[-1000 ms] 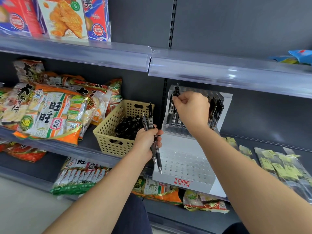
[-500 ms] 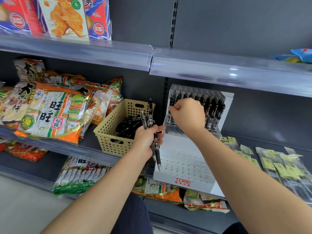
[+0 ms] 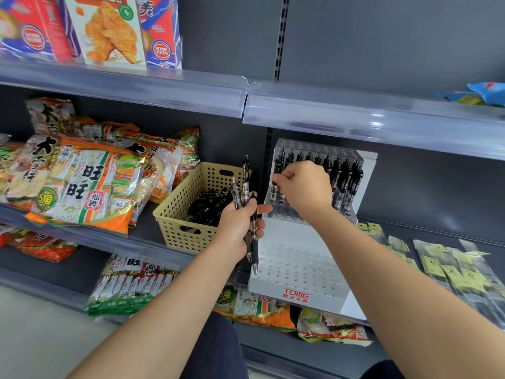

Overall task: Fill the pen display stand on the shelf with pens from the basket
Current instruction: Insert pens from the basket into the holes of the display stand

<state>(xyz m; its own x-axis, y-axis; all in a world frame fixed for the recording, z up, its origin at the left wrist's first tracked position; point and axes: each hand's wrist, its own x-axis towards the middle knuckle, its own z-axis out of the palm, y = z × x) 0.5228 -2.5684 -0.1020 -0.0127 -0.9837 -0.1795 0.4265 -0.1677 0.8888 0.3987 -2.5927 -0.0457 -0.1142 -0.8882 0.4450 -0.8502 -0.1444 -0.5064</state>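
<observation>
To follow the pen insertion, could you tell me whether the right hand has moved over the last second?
Yes. The right hand has sunk lower against the top edge of the pen display stand.

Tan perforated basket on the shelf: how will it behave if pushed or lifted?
Basket looks like thin perforated plastic, so probably light and a bit flexible at the rim. Low and wide on the smooth shelf, it should slide rather than tip. Loose pens inside may shift or rattle.
</observation>
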